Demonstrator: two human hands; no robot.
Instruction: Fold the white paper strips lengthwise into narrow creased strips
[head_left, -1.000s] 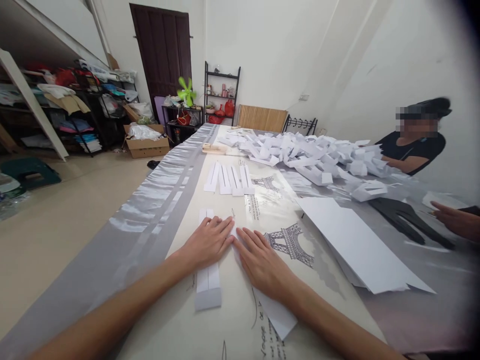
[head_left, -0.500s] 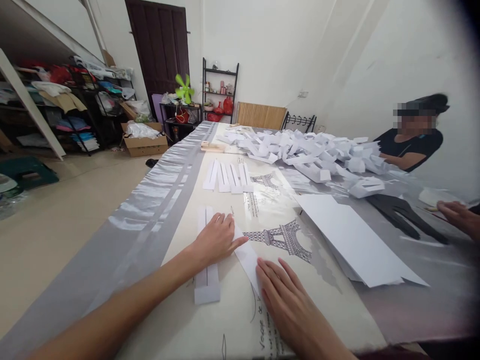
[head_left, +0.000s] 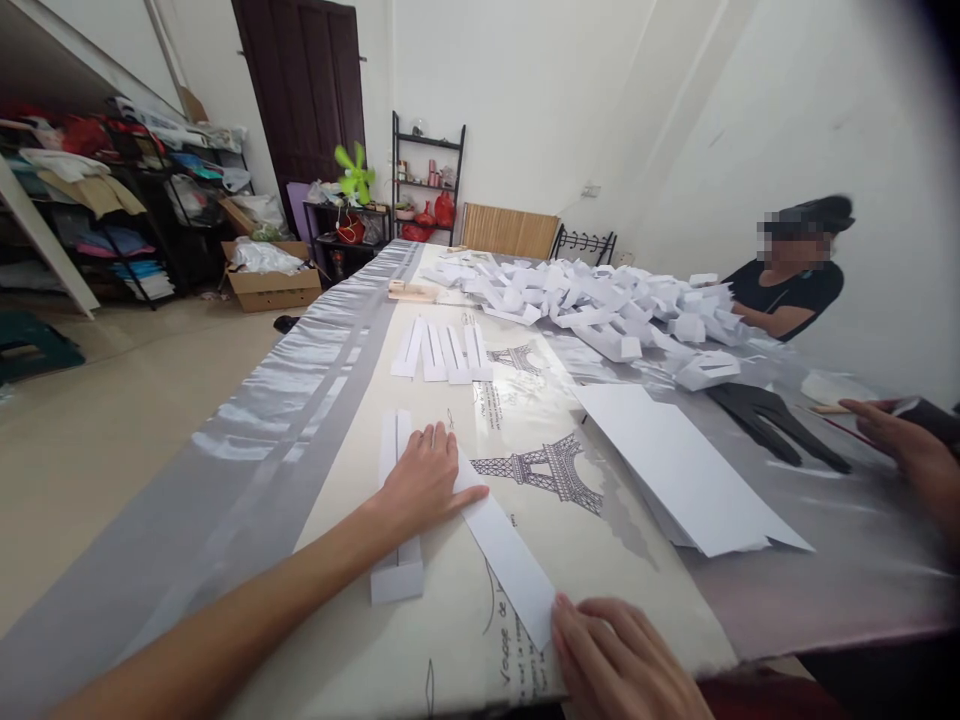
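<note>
A folded white paper strip [head_left: 502, 555] lies slanted on the printed table cover. My left hand [head_left: 427, 470] rests across its far end, thumb spread and fingers laid down on the paper. At the strip's near end, the curled fingers of my right hand [head_left: 619, 655] grip the right edge; the thumb is hidden. Beneath my left wrist is another folded paper piece [head_left: 397, 583] with a dark slit along it, partly covered by the arm. Several similar folded pieces [head_left: 442, 352] lie in a row farther up.
A large heap of folded white papers [head_left: 600, 300] covers the far right of the table. Stacked white sheets [head_left: 690, 465] lie to my right, beside a dark cloth item [head_left: 780, 425]. Across the table sits a person [head_left: 787, 285]; another person's hand [head_left: 900, 440] holds a thin stick at the right edge.
My right hand has slid toward me along the strip to its near end, uncovering more paper, and its fingers have curled. My left hand stays on the far end. The view has shifted slightly right.
</note>
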